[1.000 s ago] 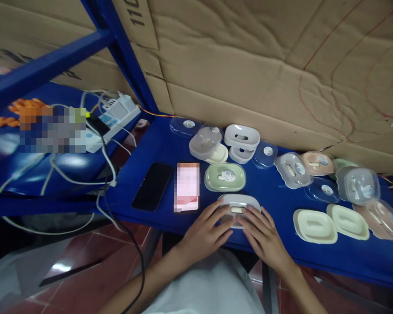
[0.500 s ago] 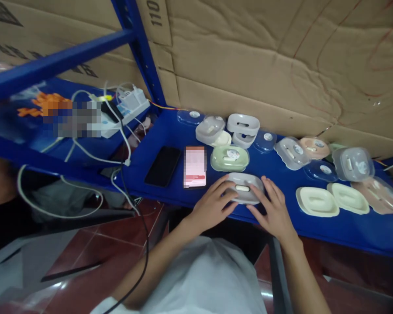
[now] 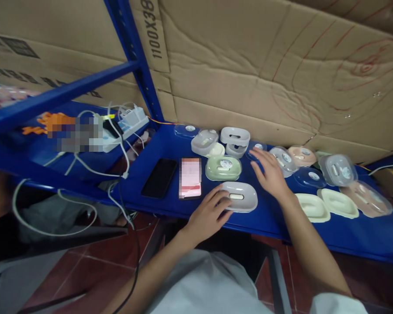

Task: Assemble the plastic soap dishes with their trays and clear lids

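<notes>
A light grey soap dish [image 3: 245, 197] with a pale oblong piece in its middle lies near the front edge of the blue shelf. My left hand [image 3: 208, 216] grips its left end, fingers over the rim and thumb at the near side. My right hand [image 3: 271, 174] is open and empty, raised beyond the dish, its fingertips by a clear lid [image 3: 256, 148] with a round sticker. Behind the grey dish sits a green soap dish [image 3: 216, 172] under a clear lid. Two cream trays, one a cream dish [image 3: 314, 209], lie right of my right forearm.
A lit phone [image 3: 190, 179] and a dark phone [image 3: 159, 178] lie left of the dishes. More grey dishes [image 3: 205, 141], pink dishes [image 3: 363, 198] and lids line the back and right. White cables and a power strip [image 3: 134, 122] are beyond the blue post.
My right hand has let go of the grey dish and moved forward and up toward the clear lid. The left hand stays at the dish. The camera view has shifted slightly.
</notes>
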`<action>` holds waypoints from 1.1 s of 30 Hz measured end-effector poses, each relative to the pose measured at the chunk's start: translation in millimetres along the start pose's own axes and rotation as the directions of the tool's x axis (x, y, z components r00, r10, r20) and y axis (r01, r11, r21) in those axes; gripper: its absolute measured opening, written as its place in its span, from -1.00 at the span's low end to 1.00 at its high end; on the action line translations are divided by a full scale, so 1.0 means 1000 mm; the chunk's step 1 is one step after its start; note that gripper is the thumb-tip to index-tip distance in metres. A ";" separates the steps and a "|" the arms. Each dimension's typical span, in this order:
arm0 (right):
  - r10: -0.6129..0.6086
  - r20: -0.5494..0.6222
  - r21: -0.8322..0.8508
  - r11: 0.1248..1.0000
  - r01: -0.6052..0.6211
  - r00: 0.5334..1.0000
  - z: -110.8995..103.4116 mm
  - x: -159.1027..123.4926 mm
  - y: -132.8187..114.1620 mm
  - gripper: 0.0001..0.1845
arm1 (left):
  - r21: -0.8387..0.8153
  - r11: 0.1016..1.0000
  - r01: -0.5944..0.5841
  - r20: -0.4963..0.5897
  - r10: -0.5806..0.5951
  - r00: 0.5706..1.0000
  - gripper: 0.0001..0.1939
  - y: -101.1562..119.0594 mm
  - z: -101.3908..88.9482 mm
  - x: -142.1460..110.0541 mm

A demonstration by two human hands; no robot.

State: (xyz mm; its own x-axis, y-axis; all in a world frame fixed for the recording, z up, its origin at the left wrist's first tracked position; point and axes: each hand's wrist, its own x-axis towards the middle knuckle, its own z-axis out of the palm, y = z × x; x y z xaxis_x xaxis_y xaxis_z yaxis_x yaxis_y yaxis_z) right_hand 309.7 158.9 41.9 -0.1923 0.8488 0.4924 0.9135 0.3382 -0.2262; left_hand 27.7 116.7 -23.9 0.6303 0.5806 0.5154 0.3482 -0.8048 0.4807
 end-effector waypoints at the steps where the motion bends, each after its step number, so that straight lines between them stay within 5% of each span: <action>1: 0.010 0.021 -0.042 0.999 -0.009 1.000 0.007 0.022 0.009 -0.51 | -0.002 1.000 0.003 0.006 -0.003 1.000 -0.78 0.000 0.000 0.000; 5: 0.051 0.090 -0.128 0.991 -0.039 0.995 0.043 0.085 0.038 -0.44 | -0.010 1.000 0.018 0.036 -0.018 0.999 -0.78 0.000 -0.002 0.003; 10: 0.045 0.054 -0.085 0.996 -0.041 0.998 0.058 0.094 0.047 -0.56 | 0.001 1.000 0.018 0.038 -0.018 0.999 -0.77 0.001 -0.006 0.004; 15: 0.064 -0.148 -0.022 0.997 -0.068 0.987 0.016 0.031 0.025 -0.62 | -0.051 0.998 0.045 0.082 -0.041 0.996 -0.63 -0.001 -0.009 0.002; 19: 0.135 -0.181 -0.032 0.989 -0.143 0.974 -0.013 -0.042 -0.005 -0.64 | -0.074 0.991 0.113 0.047 -0.109 0.993 -0.52 -0.004 -0.006 -0.001; 25: 0.266 -0.164 -0.143 0.946 -0.290 0.950 -0.002 -0.113 -0.016 -0.64 | -0.117 0.989 0.093 0.028 -0.090 0.996 -0.62 -0.004 -0.005 0.002; 28: 0.272 -0.172 -0.111 0.950 -0.293 0.947 0.005 -0.124 -0.015 -0.65 | -0.148 0.986 0.074 0.011 -0.073 0.997 -0.82 -0.003 -0.007 0.003; 33: 0.274 -0.159 -0.141 0.945 -0.297 0.948 0.010 -0.132 -0.022 -0.66 | -0.154 0.986 0.057 -0.010 -0.059 0.998 -0.82 -0.003 -0.006 0.002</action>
State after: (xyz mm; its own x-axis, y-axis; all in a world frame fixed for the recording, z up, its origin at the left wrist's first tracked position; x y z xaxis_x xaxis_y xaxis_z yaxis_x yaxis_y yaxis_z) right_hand 311.3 43.5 -26.9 0.1250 0.8333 0.5385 0.9704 0.0103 -0.2412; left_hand 24.2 120.9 -19.8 0.6017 0.6281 0.4934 0.2724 -0.7420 0.6125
